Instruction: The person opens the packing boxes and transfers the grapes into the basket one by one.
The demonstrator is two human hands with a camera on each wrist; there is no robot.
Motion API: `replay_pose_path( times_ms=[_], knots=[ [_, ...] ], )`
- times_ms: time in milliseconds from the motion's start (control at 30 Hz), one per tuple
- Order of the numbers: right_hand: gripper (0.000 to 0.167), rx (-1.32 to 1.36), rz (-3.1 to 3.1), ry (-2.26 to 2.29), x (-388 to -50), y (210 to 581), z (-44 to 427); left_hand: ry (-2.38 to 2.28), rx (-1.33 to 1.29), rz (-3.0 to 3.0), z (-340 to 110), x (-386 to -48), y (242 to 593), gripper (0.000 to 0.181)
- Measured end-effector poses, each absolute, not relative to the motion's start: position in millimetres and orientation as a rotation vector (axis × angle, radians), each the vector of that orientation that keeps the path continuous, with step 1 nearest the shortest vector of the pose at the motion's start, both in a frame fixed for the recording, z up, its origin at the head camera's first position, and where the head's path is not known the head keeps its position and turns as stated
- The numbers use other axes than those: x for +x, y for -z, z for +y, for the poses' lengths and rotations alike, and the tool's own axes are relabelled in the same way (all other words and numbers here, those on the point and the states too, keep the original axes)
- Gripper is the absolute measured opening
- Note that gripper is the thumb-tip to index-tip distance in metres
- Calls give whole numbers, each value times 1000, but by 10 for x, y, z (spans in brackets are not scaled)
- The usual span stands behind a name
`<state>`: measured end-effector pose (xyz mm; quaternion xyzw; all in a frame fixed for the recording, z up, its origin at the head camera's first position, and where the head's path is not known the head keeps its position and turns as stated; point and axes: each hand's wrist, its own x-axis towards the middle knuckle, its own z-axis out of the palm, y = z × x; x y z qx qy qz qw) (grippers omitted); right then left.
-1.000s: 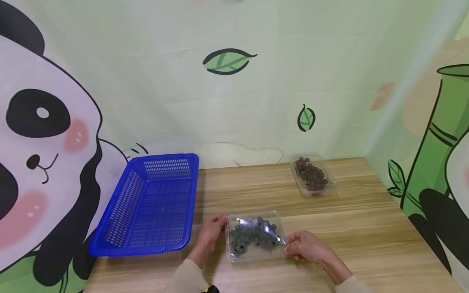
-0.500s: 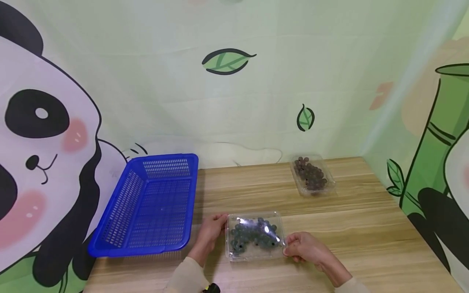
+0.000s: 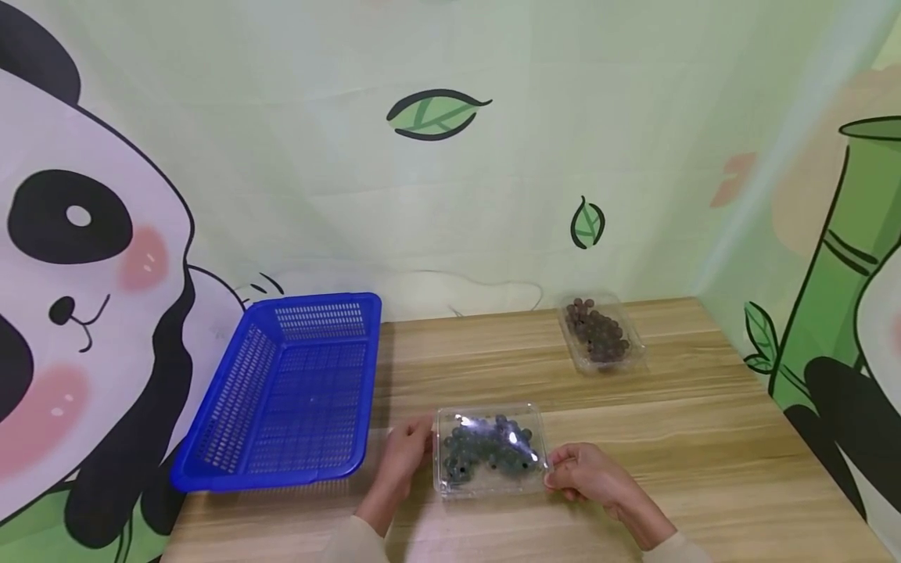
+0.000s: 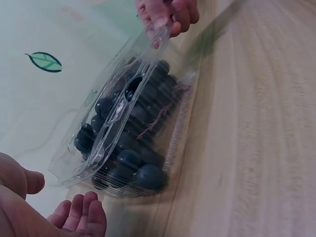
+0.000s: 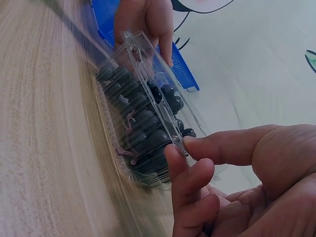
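A clear plastic clamshell box (image 3: 493, 491) with dark blue-green grapes (image 3: 468, 453) in it sits on the table in the head view. My right hand (image 3: 591, 475) pinches its rim at the right end, between thumb and index finger, as the right wrist view also shows. At the opposite end is my left hand (image 3: 403, 453). In the left wrist view, the left thumb and fingers (image 4: 97, 217) are spread apart beside the box, with a small gap to it and nothing between them. The lid looks closed over the grapes.
To the left stands a blue plastic basket (image 3: 373, 375) with nothing in it. A second clear box (image 3: 637, 356) of reddish-purple grapes (image 3: 598, 332) lies at the back right of the wooden table (image 3: 690, 438). Behind hangs a cloth backdrop printed with pandas.
My left hand has let go of the box's left rim and drawn back slightly to the left. The right hand keeps its pinch, and the box stays about where it was.
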<state>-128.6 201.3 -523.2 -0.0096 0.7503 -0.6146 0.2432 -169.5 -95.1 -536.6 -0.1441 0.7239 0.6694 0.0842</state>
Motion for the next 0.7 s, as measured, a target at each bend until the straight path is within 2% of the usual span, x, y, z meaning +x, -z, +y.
replay_pose_path(
  times_ms=[267,467,700],
  knots=[
    [27,-28,2023,1698,-1295,5226,2011,-1842,-357,2210,-1032,-1450,5294,41],
    [29,-21,2025,1697,-1296,5225,2011,-1804,-293,2151,-1086,-1278,5291,31],
    [31,-4,2041,1690,-1284,5217,2007,-1791,-213,2084,-1094,-1171,5292,40]
  ],
)
